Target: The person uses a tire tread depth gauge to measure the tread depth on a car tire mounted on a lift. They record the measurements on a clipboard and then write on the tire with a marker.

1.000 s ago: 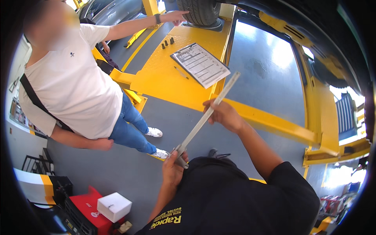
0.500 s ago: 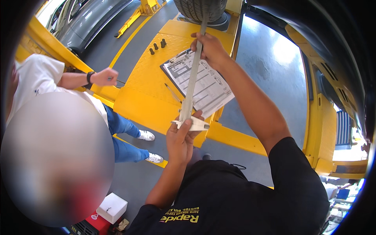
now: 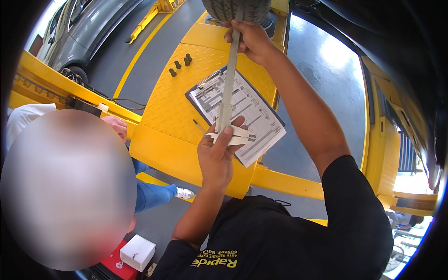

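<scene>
A long metal vernier caliper (image 3: pixel 228 88) runs from near my body up toward the tire (image 3: pixel 223 10). My left hand (image 3: pixel 218 151) grips its near end by the jaws, thumb on top. My right hand (image 3: pixel 252 41) is closed round the bar's far end, close to the tire tread; whether the bar's tip touches the tread I cannot tell. Under the caliper, a clipboard (image 3: pixel 191 95) with a printed form (image 3: pixel 254 121) lies on the yellow ramp (image 3: pixel 161 105). Beside it is a pen (image 3: pixel 198 125), partly hidden by my left hand.
Several small black cylindrical parts (image 3: pixel 178 65) stand on the ramp left of the clipboard. A person in blue jeans (image 3: pixel 158 193) is close on my left, one hand (image 3: pixel 115 126) by the yellow rail. A white box (image 3: pixel 138 252) sits at lower left. A grey car (image 3: pixel 95 35) is parked beyond.
The view has shifted, with the clipboard now lower in it. The person at left has lowered their raised hand toward the rail and leaned in. Both my hands keep hold of the caliper.
</scene>
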Demonstrator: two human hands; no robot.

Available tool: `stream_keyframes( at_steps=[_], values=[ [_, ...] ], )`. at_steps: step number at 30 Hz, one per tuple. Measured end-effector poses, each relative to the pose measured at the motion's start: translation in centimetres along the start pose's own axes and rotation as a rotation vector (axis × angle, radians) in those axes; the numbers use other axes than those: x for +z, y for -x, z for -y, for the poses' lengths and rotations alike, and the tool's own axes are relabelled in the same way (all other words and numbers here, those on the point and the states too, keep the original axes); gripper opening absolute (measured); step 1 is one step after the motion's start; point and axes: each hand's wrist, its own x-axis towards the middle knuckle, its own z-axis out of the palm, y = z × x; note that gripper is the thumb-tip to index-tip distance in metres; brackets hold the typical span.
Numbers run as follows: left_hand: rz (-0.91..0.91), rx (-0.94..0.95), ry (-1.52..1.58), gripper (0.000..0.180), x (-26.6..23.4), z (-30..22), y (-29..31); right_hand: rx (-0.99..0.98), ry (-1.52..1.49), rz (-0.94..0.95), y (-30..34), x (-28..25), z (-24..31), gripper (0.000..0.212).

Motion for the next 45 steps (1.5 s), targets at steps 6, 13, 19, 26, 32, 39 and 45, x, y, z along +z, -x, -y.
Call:
stream_keyframes(
  at_steps=[6, 13, 19, 26, 32, 39, 45],
  values=[
    [-0.016, 0.017, -0.023, 0.043, -0.1, 0.0, 0.0, 0.014, -0.062, 0.008, 0.2, 0.1, -0.1, 0.03],
    [-0.014, 0.015, -0.014, 0.043, -0.2, -0.1, -0.3, 0.025, -0.059, 0.002, 0.0, 0.0, -0.2, 0.028],
    [-0.006, 0.026, -0.038, 0.043, -1.1, -0.4, -1.0, 0.011, -0.074, 0.021, -0.3, 0.2, -0.4, 0.028],
    [-0.053, 0.035, -0.011, 0.046, -2.3, -1.0, -1.9, -0.002, -0.1, -0.021, -0.4, 1.2, -0.7, 0.027],
    [0.011, -0.006, -0.024, 0.048, -2.8, -1.0, -1.9, 0.034, -0.047, -0.012, -0.4, 0.5, -0.7, 0.027],
    [0.059, -0.015, 0.009, 0.05, -2.8, -0.9, -1.6, 0.012, -0.045, 0.009, -0.5, 0.4, -0.6, 0.027],
    [0.089, -0.007, -0.005, 0.049, -2.8, -1.3, -1.5, -0.001, -0.045, 0.012, -0.6, 0.2, -0.5, 0.028]
  ],
)
